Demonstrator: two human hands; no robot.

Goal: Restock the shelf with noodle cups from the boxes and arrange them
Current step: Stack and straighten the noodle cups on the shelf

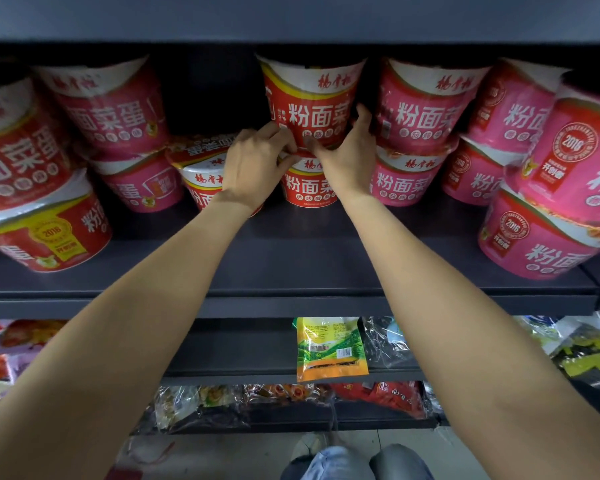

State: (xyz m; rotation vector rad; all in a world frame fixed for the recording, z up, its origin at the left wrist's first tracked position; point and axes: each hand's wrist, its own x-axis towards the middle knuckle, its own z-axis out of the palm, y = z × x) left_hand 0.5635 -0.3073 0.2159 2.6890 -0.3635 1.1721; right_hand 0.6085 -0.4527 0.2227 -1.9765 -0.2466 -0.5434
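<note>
Nearest the camera, the front of the shelf [291, 271] is a bare dark strip running to its lip, so there is free room to draw the arms back or set a cup down short. Further in, the left hand [253, 168] and right hand [347, 157] reach side by side, fingers curled round the base of the upper red cup [310, 102], which they hold from both sides. That cup sits on top of the lower red cup [310, 185], 2 high, near the back of the shelf.

The risk, as I judge it, is the stack: if the upper cup lands off-centre on the lid below, it can tip forward when the hands let go. To the left, a tilted red cup [201, 168] leans beside the left wrist, and a sideways nudge could roll it.

Room is tight on the right, where the pink cups [420, 133] stand just beside the right hand. A dark gap opens left of the upper cup. Overhead, the upper shelf [291, 19] sits close above the cup rims.
</note>
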